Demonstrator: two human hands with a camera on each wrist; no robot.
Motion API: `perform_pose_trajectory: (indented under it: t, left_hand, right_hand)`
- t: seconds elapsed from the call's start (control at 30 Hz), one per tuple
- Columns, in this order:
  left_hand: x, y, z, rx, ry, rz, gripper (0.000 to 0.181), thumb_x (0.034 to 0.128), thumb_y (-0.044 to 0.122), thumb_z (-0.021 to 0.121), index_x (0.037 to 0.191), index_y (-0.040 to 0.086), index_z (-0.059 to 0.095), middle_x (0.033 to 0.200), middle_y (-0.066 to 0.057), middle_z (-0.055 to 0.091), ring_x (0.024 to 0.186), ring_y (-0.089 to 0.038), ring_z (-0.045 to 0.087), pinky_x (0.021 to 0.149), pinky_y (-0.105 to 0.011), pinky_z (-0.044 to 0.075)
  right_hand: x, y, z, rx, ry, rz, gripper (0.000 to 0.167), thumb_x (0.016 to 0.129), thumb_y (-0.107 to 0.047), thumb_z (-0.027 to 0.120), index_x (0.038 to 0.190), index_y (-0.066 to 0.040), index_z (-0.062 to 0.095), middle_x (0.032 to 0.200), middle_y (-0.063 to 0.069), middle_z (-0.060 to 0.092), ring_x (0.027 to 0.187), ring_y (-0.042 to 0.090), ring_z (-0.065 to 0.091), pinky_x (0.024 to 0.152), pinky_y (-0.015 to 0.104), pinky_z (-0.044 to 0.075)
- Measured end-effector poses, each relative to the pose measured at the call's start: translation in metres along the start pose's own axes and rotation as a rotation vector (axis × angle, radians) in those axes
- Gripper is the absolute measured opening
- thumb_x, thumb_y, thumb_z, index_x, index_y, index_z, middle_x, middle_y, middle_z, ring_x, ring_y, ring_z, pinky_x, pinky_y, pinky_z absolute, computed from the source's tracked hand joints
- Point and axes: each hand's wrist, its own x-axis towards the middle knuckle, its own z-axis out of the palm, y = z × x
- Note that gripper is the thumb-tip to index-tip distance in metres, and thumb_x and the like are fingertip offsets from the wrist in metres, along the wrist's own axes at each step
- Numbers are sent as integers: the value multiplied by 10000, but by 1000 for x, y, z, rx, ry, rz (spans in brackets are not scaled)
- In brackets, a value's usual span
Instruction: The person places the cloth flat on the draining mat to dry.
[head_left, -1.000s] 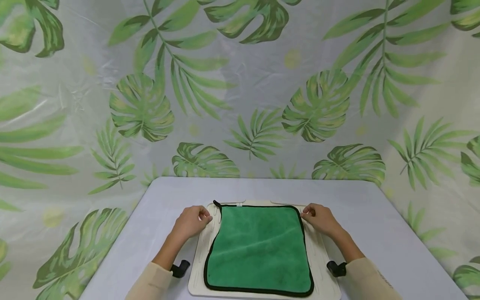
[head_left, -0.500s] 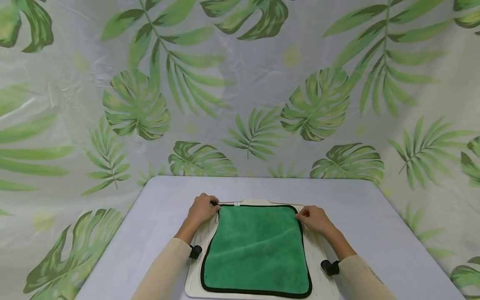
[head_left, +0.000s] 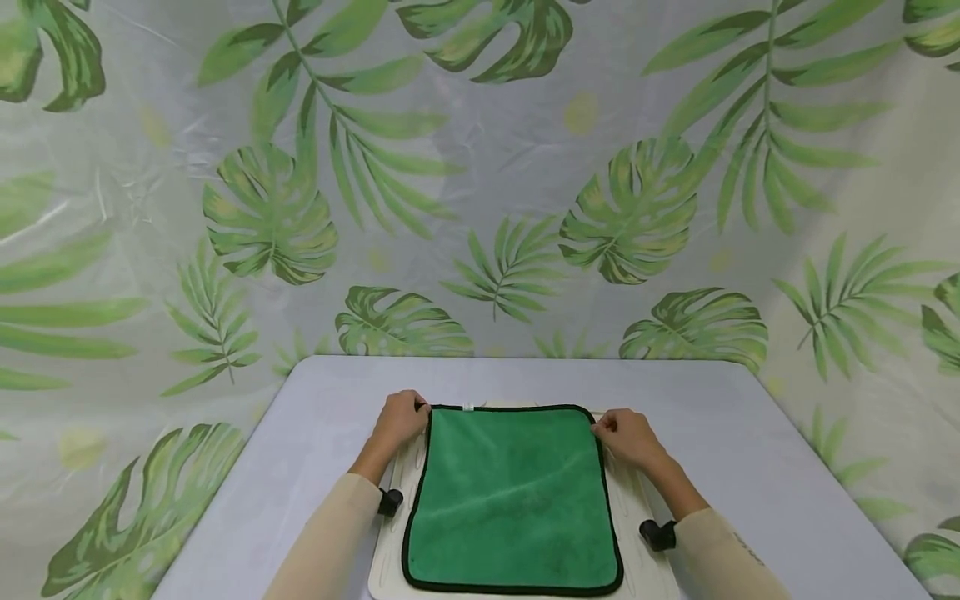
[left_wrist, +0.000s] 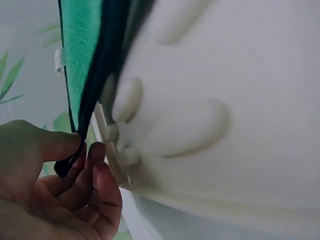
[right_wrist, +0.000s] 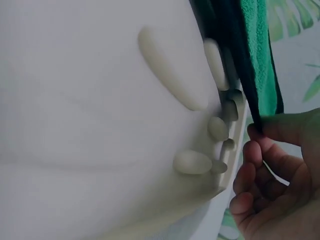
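Observation:
A green cloth (head_left: 513,500) with black edging lies spread over a cream board (head_left: 643,533) with raised oval bumps. At its far left corner my left hand (head_left: 402,417) pinches the black edge between thumb and finger; the left wrist view shows the cloth's corner loop (left_wrist: 62,167) poking out below the thumb of that hand (left_wrist: 65,185). My right hand (head_left: 628,435) pinches the right edge near the far right corner. In the right wrist view, thumb and forefinger of this hand (right_wrist: 280,170) hold the dark border, the other fingers curled loosely. Both held edges are lifted off the board.
The board rests on a table with a white cover (head_left: 750,450). A leaf-patterned curtain (head_left: 495,183) hangs behind the table's far edge. Black camera mounts (head_left: 658,535) sit at both wrists. A small white tag (head_left: 468,407) shows on the cloth's far edge.
My left hand has moved forward and right to the cloth's far left corner and taken hold of it, pulling it slightly left. The left edge is straighter. My right hand has taken the right edge.

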Motion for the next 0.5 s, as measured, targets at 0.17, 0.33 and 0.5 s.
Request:
perform_pose_trajectory:
  t: [0.17, 0.33, 0.5]
  left_hand:
    - [5, 1, 2, -3, 60, -11, 99, 953, 101, 614, 977, 40, 689, 949, -130, 703, 802, -253, 647, 720, -411, 539]
    - [5, -1, 5, -56, 83, -22, 107, 974, 123, 655, 1044, 42, 658, 914, -123, 699, 774, -241, 657, 664, -382, 529]
    - [-2, -5, 0, -82, 73, -41, 309, 988, 197, 678, 1226, 15, 604, 927, -127, 710, 768, -248, 671, 664, -393, 534]
  right_hand:
    - [2, 0, 0, -24, 33, 33, 218, 993, -123, 596, 815, -34, 684, 706, 35, 624, 604, 147, 473, 597, 301, 405]
    - [-1, 1, -1, -36, 28, 58, 219, 989, -142, 621, 808, -37, 685, 704, 31, 612, 620, 146, 478, 598, 301, 404]
    - [-13, 2, -7, -29, -7, 66, 229, 994, -166, 647, 795, -53, 663, 714, 25, 605, 614, 147, 487, 579, 305, 406]
